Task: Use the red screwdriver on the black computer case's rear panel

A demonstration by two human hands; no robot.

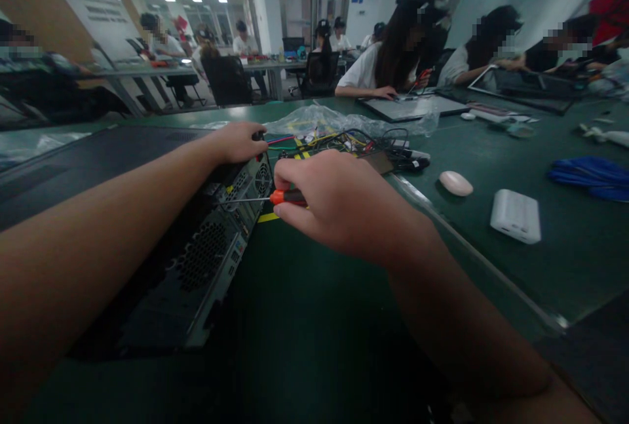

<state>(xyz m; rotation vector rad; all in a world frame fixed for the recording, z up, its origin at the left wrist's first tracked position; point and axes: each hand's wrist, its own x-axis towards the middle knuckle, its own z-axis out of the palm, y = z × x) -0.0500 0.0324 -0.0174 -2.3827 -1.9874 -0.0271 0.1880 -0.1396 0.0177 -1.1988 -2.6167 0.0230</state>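
Note:
A black desktop computer case (199, 260) lies on the green table at the left, its rear panel with vents, ports and a fan grille turned to the right. My left hand (238, 142) grips the far top corner of the case, fingers bent over the edge. In my right hand (339, 198) is a screwdriver (289, 197) with an orange and black handle. Its thin shaft points left, and the tip meets the rear panel near the slot covers. Whether the tip sits in a screw is too dark to tell.
Tangled cables (354, 142) and clear plastic wrap (314, 116) lie behind my hands. To the right are a pale oval object (456, 183), a white box-shaped device (515, 215) and a blue cable bundle (592, 177). Across the table a person (393, 63) works over a flat panel (417, 107).

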